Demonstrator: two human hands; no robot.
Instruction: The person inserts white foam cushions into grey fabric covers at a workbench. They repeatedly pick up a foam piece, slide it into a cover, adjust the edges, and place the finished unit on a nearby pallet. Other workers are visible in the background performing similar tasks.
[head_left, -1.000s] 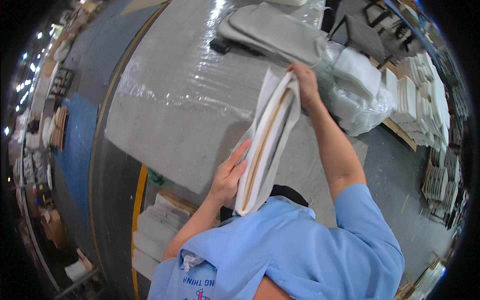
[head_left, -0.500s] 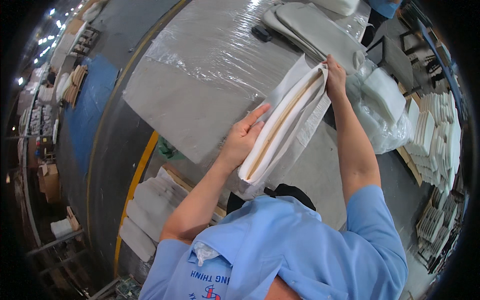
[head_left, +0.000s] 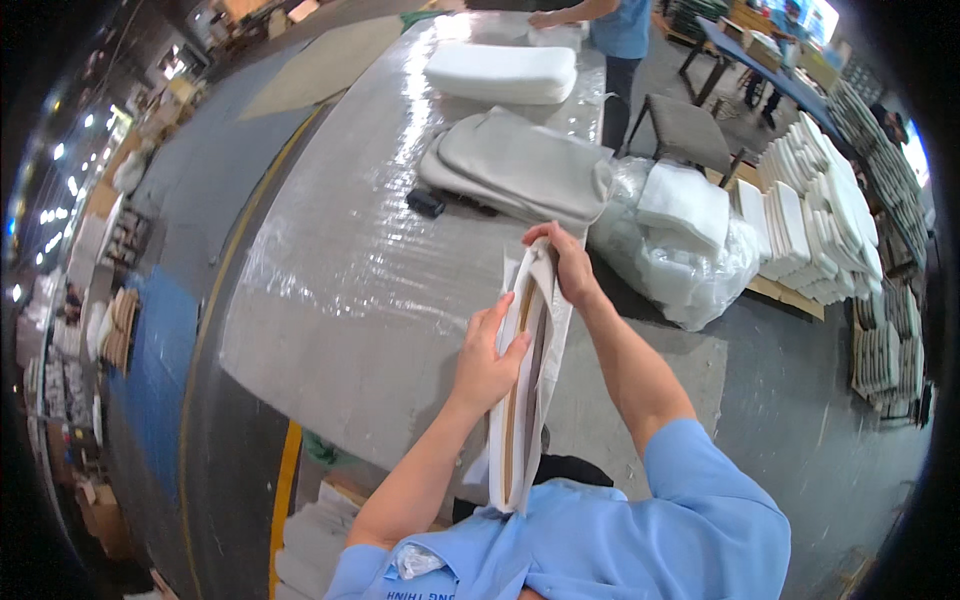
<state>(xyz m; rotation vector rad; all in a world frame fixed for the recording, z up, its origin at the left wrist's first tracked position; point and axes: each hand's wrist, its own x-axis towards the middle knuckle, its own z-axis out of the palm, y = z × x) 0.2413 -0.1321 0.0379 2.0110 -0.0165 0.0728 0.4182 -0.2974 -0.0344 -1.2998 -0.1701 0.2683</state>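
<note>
A long cushion stands on edge between my hands, running from the table's near side to my shirt. It has white padding with a thin tan strip along its upper edge. A pale fabric cover lies open along its right side. My left hand grips its left side near the middle, thumb over the top edge. At the far end my right hand is closed around the cushion's corner and the cover; its fingertips are partly hidden. Beyond it lie stacked grey padded pieces with a small black object beside them.
A plastic-wrapped table spreads ahead and left, with white pads at its far part. Another person stands at its far right. A grey chair, a bag of white pads and stacked white pads are to the right.
The cushion has swung from slanting right to nearly straight ahead, with its near end closer to my body. Both hands still hold it. More of the far table and the other person now shows.
</note>
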